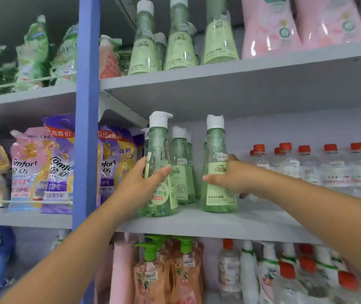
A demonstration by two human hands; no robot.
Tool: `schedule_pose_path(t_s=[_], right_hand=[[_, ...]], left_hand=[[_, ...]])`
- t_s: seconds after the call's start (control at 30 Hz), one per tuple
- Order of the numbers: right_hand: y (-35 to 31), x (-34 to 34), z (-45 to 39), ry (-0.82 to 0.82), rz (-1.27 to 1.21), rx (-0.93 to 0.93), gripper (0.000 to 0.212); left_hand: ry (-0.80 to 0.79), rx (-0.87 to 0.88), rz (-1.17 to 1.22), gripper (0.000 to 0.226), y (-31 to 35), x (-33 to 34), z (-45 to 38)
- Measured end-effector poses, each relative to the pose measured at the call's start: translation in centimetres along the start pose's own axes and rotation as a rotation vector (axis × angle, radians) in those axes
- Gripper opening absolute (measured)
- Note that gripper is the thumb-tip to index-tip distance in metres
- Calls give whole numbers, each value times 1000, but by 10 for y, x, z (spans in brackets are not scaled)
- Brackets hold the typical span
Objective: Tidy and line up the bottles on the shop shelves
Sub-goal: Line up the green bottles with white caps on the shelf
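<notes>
Gripping two clear green plastic bottles on the middle shelf [208, 224], the left hand [141, 185] wraps the left bottle [157, 150] and the right hand [230, 177] curls round the right bottle [218, 194]. Both are cone-shaped with white pump caps. Red-capped bottles [331, 165] stand beside; glossy pouches [58, 165] lie left.

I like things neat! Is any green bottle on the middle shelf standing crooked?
Yes. The green bottle in the left hand leans left, unlike the upright one that the right hand holds. Nothing looks spilled or broken.
</notes>
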State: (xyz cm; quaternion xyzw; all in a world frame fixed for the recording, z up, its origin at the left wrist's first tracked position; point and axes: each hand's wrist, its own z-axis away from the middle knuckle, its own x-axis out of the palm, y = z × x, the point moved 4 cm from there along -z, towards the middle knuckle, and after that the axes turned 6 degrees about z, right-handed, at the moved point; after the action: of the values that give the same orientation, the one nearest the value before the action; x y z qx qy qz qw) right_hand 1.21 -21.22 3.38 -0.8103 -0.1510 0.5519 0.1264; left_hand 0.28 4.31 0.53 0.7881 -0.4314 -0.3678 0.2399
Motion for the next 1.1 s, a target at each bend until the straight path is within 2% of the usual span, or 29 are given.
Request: schedule_pose_path(t_s=[0.1,0.23,0.33,0.43,0.53,0.7,0.77,0.9,1.1], right_hand=[[-3,4,-13,-109,77,45,115],[-11,18,-28,-77,132,109,129],[-14,33,-39,-52,197,144,135],[-10,35,-50,-58,155,159,131],[2,41,-58,-6,41,115,115],[13,50,-63,15,-68,44,107],[13,50,-65,26,-71,46,107],[14,52,-66,43,-81,32,103],[16,53,-68,46,-104,22,103]], left_hand=[[-27,-41,-22,115,-8,-2,-12],[-19,-51,-21,117,-16,-5,-24],[16,-60,-34,110,-23,-7,-30],[74,-34,-21,97,-29,-11,-34],[110,-47,-28,92,-42,-12,-35],[-22,-100,2,110,-55,-6,-35],[-49,-119,5,110,-58,-5,-34],[29,-144,31,101,-62,-10,-31],[144,-195,-27,109,-58,-18,-29]])
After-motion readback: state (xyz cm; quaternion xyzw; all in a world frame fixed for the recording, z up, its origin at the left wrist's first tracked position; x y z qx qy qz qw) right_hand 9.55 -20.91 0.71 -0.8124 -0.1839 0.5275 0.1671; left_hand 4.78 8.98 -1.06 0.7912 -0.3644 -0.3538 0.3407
